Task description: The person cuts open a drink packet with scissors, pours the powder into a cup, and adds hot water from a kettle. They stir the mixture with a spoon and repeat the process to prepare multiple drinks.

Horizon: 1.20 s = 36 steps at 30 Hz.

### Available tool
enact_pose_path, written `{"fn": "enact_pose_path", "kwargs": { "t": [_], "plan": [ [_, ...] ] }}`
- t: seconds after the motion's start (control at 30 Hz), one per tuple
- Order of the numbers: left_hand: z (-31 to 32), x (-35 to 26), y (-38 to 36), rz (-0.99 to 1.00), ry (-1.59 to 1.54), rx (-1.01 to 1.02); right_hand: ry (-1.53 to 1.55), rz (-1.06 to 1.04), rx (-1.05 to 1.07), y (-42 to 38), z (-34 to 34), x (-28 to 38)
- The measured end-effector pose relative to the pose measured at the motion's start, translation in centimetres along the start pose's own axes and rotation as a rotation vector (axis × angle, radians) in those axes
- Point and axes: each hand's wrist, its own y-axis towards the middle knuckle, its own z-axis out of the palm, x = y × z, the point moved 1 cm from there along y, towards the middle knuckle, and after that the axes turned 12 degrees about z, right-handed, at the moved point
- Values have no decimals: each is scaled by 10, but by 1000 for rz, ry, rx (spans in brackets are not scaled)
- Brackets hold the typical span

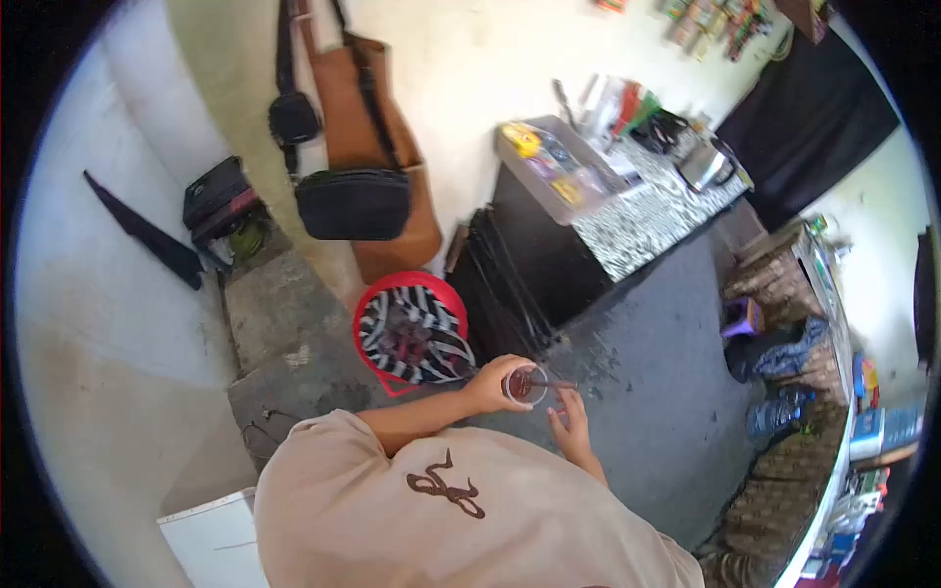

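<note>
My left hand [493,384] is wrapped round a small clear cup [527,399], its open top facing up toward me. Something dark reddish-brown shows inside it. A thin brown stick-like utensil [557,384] juts from the cup's rim to the right. At its outer end, my right hand [571,427] pinches it between the fingertips, the other fingers loosely curled. Both hands are in front of my beige shirt, above the grey floor.
A red basket [453,294] with a zebra-striped lining stands on the floor by my left hand. Beyond is a dark cabinet [549,255] bearing a plastic bin [578,201] and a kettle [704,167]. Bags [353,206] hang on the wall. At right, a water bottle [774,416] stands near a curtained counter.
</note>
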Motion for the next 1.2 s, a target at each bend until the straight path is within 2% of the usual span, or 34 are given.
{"fn": "enact_pose_path", "kwargs": {
  "t": [0.1, 0.13, 0.23, 0.3, 0.33, 0.4, 0.47, 0.6, 0.63, 0.67, 0.73, 0.77, 0.8, 0.87, 0.9, 1.0, 1.1, 1.2],
  "plan": [
    [61, -6, 34, -34, -214, -23, 42, 47, -178, -19, -56, -36],
    [88, 11, 35, -94, -463, -87, 39, 62, -234, -27, -74, -52],
    [123, 9, 70, -75, -508, -70, 80, 168, -434, -49, -123, -95],
    [133, 1, 94, -31, -409, -26, 187, 277, -551, -56, -152, -107],
    [136, 5, 106, -17, -349, -8, 127, 304, -631, -55, -166, -109],
    [146, -7, 136, 14, -281, -27, 239, 290, -728, -51, -189, -112],
    [154, 8, 159, 6, -262, -8, 280, 269, -782, -41, -205, -123],
    [165, 33, 217, 86, -334, 63, 175, 197, -779, -15, -237, -129],
    [169, 44, 232, -30, -410, 48, 141, 166, -769, -8, -248, -122],
    [172, 53, 249, -51, -446, 33, 55, 127, -737, 0, -258, -126],
    [179, 51, 291, -85, -423, -22, -18, 91, -669, 15, -288, -127],
    [186, 63, 312, -18, -438, -30, -54, 64, -633, 26, -303, -133],
    [192, 76, 331, 46, -451, -42, -10, 118, -606, 36, -322, -148],
    [199, 106, 371, 203, -401, -4, -173, 280, -669, 55, -358, -175],
    [203, 114, 389, 212, -427, -18, -259, 368, -693, 67, -376, -182],
    [218, 136, 439, 216, -462, -43, -627, 534, -329, 104, -420, -191],
    [222, 138, 485, 385, -358, 32, -102, 377, -205, 150, -453, -193],
    [232, 154, 518, 312, -447, -53, 415, 218, -434, 184, -488, -200]
  ]
}}
